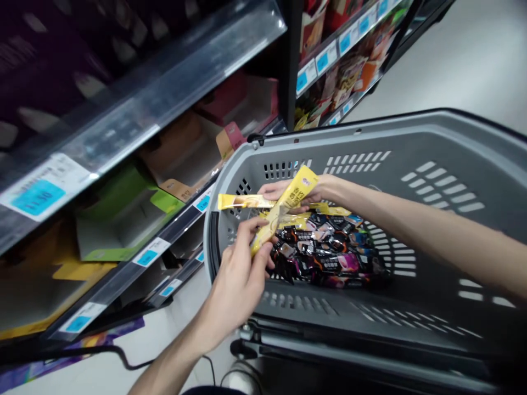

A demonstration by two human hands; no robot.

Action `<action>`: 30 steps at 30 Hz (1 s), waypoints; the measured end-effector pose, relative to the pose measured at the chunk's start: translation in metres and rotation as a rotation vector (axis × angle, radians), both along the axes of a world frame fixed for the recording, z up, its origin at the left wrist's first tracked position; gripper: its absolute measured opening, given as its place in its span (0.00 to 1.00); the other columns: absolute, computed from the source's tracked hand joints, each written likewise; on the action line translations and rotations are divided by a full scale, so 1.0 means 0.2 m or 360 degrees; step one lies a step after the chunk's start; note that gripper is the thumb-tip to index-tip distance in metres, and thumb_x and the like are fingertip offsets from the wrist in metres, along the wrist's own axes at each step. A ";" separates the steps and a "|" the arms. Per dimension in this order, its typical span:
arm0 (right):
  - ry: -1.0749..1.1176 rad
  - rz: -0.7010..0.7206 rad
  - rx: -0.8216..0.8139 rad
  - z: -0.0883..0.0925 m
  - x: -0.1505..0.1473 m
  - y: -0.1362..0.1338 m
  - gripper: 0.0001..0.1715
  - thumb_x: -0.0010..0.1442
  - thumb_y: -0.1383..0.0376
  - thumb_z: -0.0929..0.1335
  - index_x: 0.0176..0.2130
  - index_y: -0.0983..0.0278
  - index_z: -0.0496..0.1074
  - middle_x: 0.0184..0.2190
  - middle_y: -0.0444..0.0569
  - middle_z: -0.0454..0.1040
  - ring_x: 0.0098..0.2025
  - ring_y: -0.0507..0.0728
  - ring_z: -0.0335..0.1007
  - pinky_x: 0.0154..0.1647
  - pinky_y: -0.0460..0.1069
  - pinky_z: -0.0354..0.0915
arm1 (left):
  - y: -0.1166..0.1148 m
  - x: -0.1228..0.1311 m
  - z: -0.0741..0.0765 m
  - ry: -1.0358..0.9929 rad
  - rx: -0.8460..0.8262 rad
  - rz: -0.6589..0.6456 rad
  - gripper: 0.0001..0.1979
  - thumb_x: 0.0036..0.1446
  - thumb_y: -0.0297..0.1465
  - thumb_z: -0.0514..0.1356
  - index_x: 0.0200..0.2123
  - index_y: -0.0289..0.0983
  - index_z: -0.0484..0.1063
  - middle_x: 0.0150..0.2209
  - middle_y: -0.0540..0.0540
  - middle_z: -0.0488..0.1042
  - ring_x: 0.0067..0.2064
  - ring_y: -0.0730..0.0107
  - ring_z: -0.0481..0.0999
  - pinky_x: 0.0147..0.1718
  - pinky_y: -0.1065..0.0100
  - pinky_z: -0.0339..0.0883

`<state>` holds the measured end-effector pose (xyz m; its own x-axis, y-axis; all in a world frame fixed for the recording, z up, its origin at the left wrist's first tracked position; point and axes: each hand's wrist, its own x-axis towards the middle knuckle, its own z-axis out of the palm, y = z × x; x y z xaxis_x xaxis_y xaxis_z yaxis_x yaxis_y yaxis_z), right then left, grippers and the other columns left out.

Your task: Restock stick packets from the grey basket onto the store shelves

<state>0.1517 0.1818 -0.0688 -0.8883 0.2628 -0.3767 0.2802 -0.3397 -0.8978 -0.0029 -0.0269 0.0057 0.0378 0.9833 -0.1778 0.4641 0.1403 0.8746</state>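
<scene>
My left hand point(242, 269) pinches the lower end of a yellow stick packet point(302, 186), which slants up to the right over the basket. Behind it is my right hand point(284, 191), reaching in from the right, partly hidden by that packet. Its fingers close around a second yellow stick packet point(241, 201) that points left. Below both hands, a grey plastic shopping basket point(432, 127) holds several black shiny packets point(329, 252). More yellow packets point(296, 220) lie among them near my right hand.
Left of the basket are store shelves with a green display box point(119, 219), a tan box point(181, 153) and price labels point(150, 253). Another shelf point(341, 49) with bagged goods stands behind. A metal bar point(329, 354) runs along the basket's near side; cables lie on the floor.
</scene>
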 end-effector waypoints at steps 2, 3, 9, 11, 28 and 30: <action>0.0140 -0.0083 -0.0039 0.00 -0.01 0.00 0.12 0.61 0.58 0.72 0.42 0.62 0.70 0.22 0.40 0.71 0.16 0.48 0.62 0.11 0.41 0.55 | 0.01 -0.01 0.00 -0.0356 -0.0066 0.0090 0.21 0.70 0.38 0.52 0.63 0.48 0.53 0.47 0.45 0.75 0.32 0.72 0.75 0.30 0.68 0.71; 0.0224 -0.0157 -0.0039 -0.01 -0.02 0.00 0.13 0.59 0.60 0.73 0.40 0.62 0.70 0.24 0.42 0.73 0.18 0.49 0.66 0.12 0.41 0.58 | 0.02 -0.01 0.00 -0.0507 -0.0085 0.0131 0.24 0.70 0.38 0.53 0.65 0.48 0.50 0.47 0.44 0.76 0.32 0.72 0.76 0.29 0.69 0.70; 0.0516 -0.0553 0.0036 -0.04 -0.05 0.03 0.23 0.42 0.69 0.81 0.39 0.66 0.75 0.40 0.50 0.78 0.37 0.54 0.76 0.29 0.45 0.73 | 0.05 -0.02 0.00 -0.0883 -0.0027 0.0361 0.21 0.68 0.38 0.57 0.61 0.41 0.61 0.51 0.40 0.75 0.38 0.70 0.78 0.32 0.71 0.69; 0.0555 -0.0673 -0.0027 -0.04 -0.06 0.04 0.29 0.39 0.71 0.82 0.42 0.66 0.76 0.42 0.52 0.79 0.39 0.55 0.76 0.34 0.47 0.74 | 0.05 -0.01 0.01 -0.0896 0.0020 0.0453 0.16 0.67 0.37 0.57 0.56 0.40 0.65 0.50 0.41 0.75 0.39 0.71 0.77 0.34 0.71 0.68; 0.0934 -0.0813 -0.0419 0.11 -0.16 -0.12 0.19 0.45 0.67 0.82 0.37 0.67 0.78 0.29 0.44 0.73 0.25 0.47 0.62 0.21 0.42 0.58 | 0.05 0.00 0.01 -0.1059 0.0083 0.0772 0.14 0.63 0.43 0.62 0.43 0.39 0.71 0.32 0.52 0.68 0.32 0.78 0.67 0.33 0.75 0.64; 0.0943 -0.0761 -0.0436 0.13 -0.17 -0.15 0.21 0.43 0.67 0.82 0.36 0.67 0.77 0.27 0.42 0.71 0.23 0.45 0.59 0.18 0.40 0.54 | 0.05 0.00 0.00 -0.1038 0.0085 0.0805 0.14 0.61 0.42 0.64 0.42 0.39 0.71 0.35 0.51 0.71 0.34 0.77 0.69 0.36 0.74 0.66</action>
<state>0.1169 0.1519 -0.0432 -0.7753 0.6314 0.0151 -0.4472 -0.5320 -0.7190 -0.0039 -0.0170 0.0058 -0.3322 0.9158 -0.2257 -0.2471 0.1464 0.9579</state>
